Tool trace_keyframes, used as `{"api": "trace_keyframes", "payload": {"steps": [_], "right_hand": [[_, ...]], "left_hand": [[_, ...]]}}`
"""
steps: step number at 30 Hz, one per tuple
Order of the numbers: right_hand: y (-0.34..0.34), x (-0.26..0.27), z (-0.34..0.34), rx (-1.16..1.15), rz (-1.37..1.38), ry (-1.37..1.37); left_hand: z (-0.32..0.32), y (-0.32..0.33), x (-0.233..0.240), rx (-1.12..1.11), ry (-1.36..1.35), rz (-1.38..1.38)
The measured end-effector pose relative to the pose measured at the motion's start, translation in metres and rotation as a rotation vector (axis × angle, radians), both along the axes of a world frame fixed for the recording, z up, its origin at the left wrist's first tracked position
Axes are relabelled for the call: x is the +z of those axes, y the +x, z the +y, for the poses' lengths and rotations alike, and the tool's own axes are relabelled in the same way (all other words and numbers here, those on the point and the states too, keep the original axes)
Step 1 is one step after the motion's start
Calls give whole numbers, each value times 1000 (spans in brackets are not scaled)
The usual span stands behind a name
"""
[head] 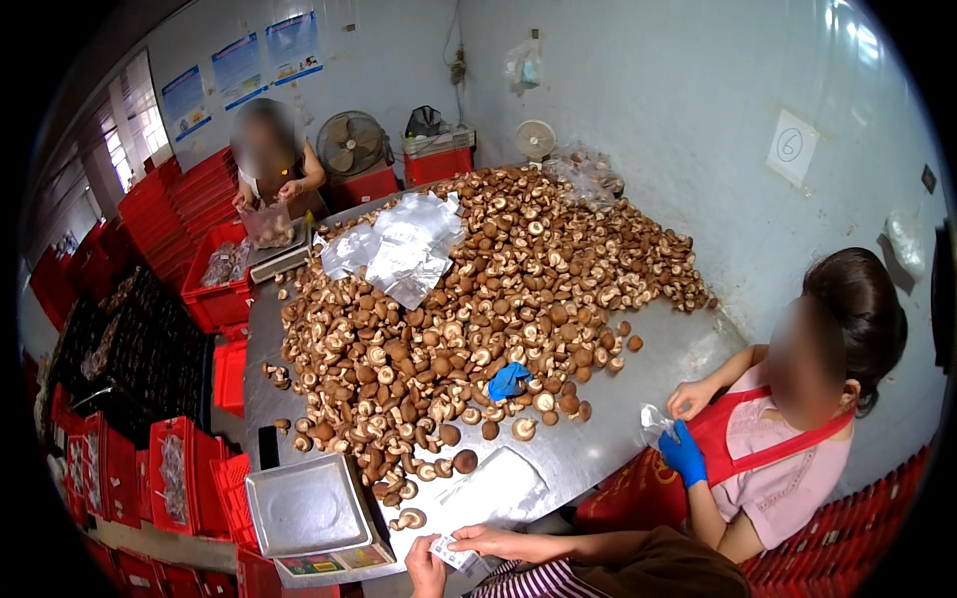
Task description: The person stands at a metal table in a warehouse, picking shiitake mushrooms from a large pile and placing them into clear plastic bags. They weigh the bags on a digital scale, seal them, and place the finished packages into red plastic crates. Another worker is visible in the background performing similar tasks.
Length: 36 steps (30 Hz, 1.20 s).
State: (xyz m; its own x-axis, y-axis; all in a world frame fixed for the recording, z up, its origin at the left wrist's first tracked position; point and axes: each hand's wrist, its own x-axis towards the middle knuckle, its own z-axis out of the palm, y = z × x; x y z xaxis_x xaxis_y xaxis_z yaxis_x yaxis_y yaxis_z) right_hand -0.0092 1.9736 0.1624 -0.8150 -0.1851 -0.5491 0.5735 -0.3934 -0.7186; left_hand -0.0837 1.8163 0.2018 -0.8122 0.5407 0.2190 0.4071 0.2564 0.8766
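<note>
At the near edge of the steel table (591,456), my left hand (426,569) grips a small sheet of printed white labels (453,554). My right hand (480,540) has its fingers on the same sheet from the other side. Just beyond my hands lies a stack of clear plastic bags (497,486). A weighing scale (310,501) with a bare metal pan stands to the left. Close to it a single shiitake mushroom (408,519) lies apart. A large heap of shiitake mushrooms (448,344) spreads over the table beyond.
A blue glove (509,381) and more plastic bags (411,239) lie on the heap. One co-worker (792,433) on the right handles a small bag; another (277,164) holds a filled bag over a far scale (281,258). Red crates (187,478) line the left side.
</note>
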Motion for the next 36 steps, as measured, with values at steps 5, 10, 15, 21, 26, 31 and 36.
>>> {"api": "trace_keyframes", "payload": {"steps": [5, 10, 15, 21, 26, 31, 36], "right_hand": [[-1, 14, -7, -3, 59, -36], [-5, 36, -14, 8, -8, 37], [-1, 46, -11, -131, -71, 35], [3, 57, -5, -96, 104, -23], [3, 57, -11, -92, 138, 96], [8, 45, -17, -202, 242, 76], [23, 41, -9, -169, 240, 131]], "left_hand": [[-11, -3, -12, 35, -6, -2], [-23, -5, -22, 116, -3, -98], [-19, -4, -12, 90, -57, -45], [-8, 2, 14, 81, 52, -220], [-10, 9, 6, 116, 104, -285], [-16, 15, -2, 80, 74, -336], [-15, 26, -4, 16, 9, -326]]}}
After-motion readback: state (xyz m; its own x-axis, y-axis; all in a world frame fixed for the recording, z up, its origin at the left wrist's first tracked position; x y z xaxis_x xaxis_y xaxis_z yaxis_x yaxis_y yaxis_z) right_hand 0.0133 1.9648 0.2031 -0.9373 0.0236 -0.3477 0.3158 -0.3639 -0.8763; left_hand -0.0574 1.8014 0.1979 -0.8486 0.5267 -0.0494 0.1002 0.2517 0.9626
